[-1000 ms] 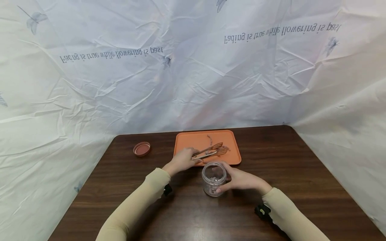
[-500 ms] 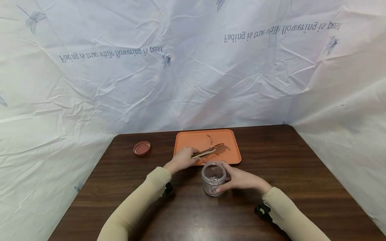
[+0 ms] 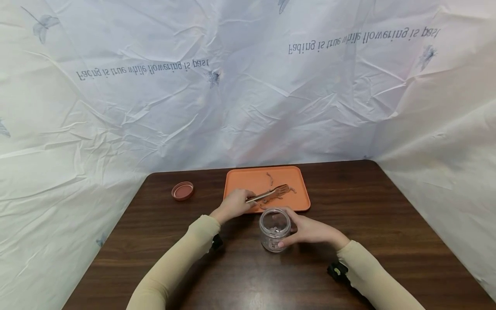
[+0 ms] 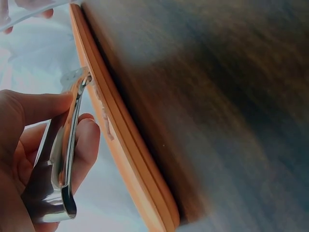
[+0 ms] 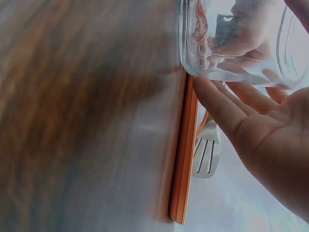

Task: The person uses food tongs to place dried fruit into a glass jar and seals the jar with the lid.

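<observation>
So, here's the left hand (image 3: 235,204) at the near left of the orange tray (image 3: 248,177), thumb and fingers pinching a pair of metal tongs (image 3: 276,190). Look at the line of them: the long axis runs from the grip off to the right and a touch far, slotted ends angled over the right half of the tray. Their two arms look close together; whether anything is caught between them, I can't tell.

And the jar (image 3: 267,237)? It lies right and near of that left grip, almost straight near of the tong ends, just beside the tray's near edge. That's the relation to watch: any trip from tong ends to mouth would, I judge, be short and toward the near side. The right hand (image 3: 311,230) has the jar from its right, fingers wrapped partly round it, upright with mouth up and pale bits inside.

Around the tong ends, small brownish pieces lie on the tray, one curled piece (image 3: 269,178) at the far side, nearer the left hand's tongs than the right hand's fingers.
</observation>
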Demonstrator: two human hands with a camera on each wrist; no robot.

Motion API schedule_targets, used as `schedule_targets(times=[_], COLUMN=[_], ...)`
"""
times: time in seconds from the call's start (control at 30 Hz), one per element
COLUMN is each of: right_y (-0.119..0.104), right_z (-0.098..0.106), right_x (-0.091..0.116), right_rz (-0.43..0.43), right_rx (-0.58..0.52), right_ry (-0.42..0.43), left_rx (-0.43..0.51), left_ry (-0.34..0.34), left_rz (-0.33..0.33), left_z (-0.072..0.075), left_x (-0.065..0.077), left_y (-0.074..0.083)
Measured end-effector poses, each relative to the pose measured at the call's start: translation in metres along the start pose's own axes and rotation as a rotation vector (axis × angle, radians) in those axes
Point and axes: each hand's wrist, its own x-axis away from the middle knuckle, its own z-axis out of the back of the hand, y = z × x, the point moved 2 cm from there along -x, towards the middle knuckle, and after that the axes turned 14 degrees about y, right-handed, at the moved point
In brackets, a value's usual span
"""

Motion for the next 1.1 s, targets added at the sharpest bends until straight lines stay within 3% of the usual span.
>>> schedule_targets(times=[0.47, 0.87, 1.1], right_y=[-0.001, 0.000, 0.000], right_z=[-0.002, 0.001, 0.000], right_x=[-0.001, 0.001, 0.001], right_rz=[0.007, 0.008, 0.009], right_rx=[-0.010, -0.005, -0.015], right_ry=[-0.008, -0.002, -0.010], left_rx=[0.034, 0.061, 0.038], left_ry=[0.018, 0.163, 0.193], left_rz=[0.070, 0.049, 0.090], left_z=[0.009, 0.047, 0.065], left_x=[0.005, -0.012, -0.015], left_y=[-0.002, -0.001, -0.001])
